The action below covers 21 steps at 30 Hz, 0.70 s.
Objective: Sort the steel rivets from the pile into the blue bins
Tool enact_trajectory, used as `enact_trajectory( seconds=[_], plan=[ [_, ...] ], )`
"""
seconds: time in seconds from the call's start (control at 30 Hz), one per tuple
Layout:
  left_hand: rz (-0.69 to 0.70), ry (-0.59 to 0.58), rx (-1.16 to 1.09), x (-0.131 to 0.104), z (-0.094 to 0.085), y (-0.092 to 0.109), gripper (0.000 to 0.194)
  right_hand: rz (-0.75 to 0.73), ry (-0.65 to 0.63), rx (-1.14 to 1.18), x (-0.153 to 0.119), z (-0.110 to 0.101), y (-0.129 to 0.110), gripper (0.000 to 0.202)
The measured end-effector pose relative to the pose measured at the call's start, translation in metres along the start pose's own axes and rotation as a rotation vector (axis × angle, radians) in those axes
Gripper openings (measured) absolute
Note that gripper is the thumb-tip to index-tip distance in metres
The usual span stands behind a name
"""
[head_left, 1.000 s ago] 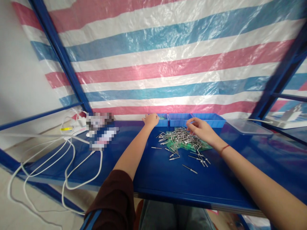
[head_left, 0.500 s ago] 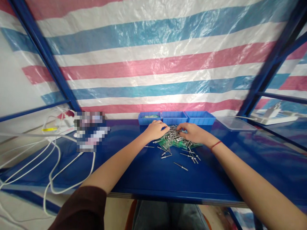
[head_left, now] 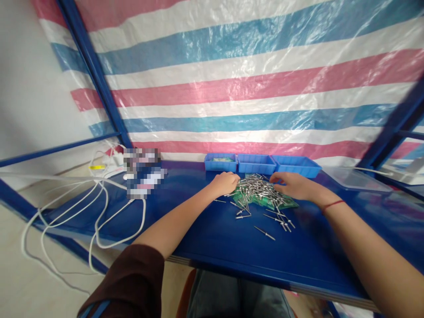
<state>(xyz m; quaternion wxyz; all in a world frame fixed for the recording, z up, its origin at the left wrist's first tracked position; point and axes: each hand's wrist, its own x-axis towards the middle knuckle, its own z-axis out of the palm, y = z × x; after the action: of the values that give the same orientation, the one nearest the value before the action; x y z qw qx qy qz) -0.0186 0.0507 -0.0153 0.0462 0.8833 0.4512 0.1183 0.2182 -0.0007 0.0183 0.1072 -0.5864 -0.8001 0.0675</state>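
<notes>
A heap of silver blind rivets (head_left: 258, 187) lies on the blue table, partly over green plastic packets (head_left: 286, 202). My left hand (head_left: 227, 183) is at the heap's left edge, its fingers curled together; whatever they might hold is hidden. Over the right edge is my right hand (head_left: 293, 185), thumb and fingers apart, with nothing visible between them. Several rivets are scattered in front of the heap, one stray rivet (head_left: 264, 233) being the closest to me.
Behind the heap stand three blue bins: a left bin (head_left: 220, 168) with pale greenish contents, a middle bin (head_left: 256, 167) and a right bin (head_left: 296, 170). A clear plastic lid (head_left: 357, 179) lies at the right. White cables (head_left: 105, 212) loop over the table's left edge.
My hands have drawn apart, the left one shifting left and the right one shifting right, baring more of the heap's middle. The camera view has turned somewhat left.
</notes>
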Motion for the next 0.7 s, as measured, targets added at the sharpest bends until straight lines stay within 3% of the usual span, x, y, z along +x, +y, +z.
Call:
enact_trajectory(
  seconds=[0.33,0.7],
  plan=[
    [-0.111,-0.097,-0.009,0.001,-0.005,0.002,0.047,-0.030,-0.007,0.017,0.001,0.007,-0.005,0.022],
    [-0.264,0.018,-0.235,0.006,0.007,0.010,0.048,-0.006,-0.010,-0.048,0.001,0.007,-0.014,0.025]
  ],
)
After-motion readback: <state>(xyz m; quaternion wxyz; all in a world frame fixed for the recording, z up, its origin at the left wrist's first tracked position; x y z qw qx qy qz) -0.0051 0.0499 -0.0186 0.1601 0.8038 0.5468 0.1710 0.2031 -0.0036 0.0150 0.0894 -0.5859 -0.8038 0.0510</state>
